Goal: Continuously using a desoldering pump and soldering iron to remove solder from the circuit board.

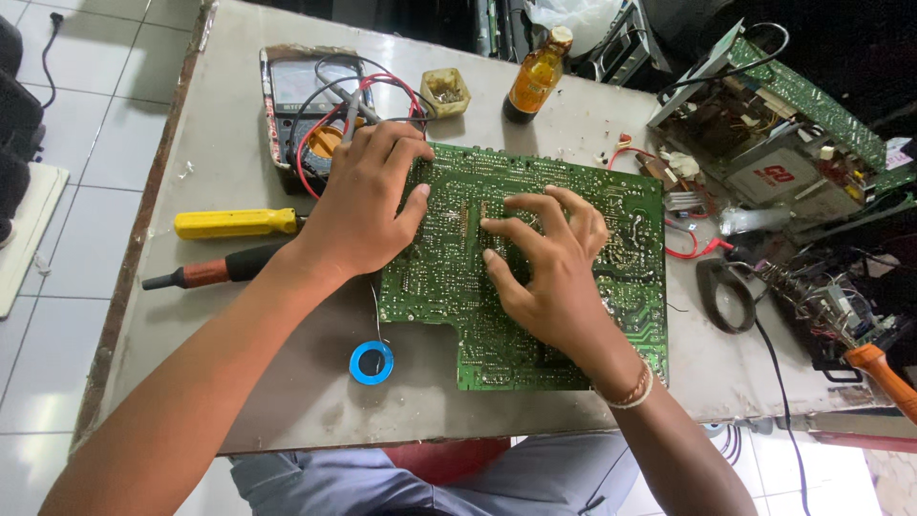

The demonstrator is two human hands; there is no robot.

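Observation:
A large green circuit board lies solder side up on the grey table. My left hand rests on the board's upper left corner, thumb pressed on the board and fingers curled over its far edge. My right hand sits on the middle of the board with fingers spread and fingertips pressing the surface. Neither hand holds a loose item.
A multimeter with red and black leads lies behind the left hand. A yellow-handled screwdriver, a black and orange tool, a blue solder spool, a small cup, an amber bottle, another chassis board and an orange-handled soldering iron surround the board.

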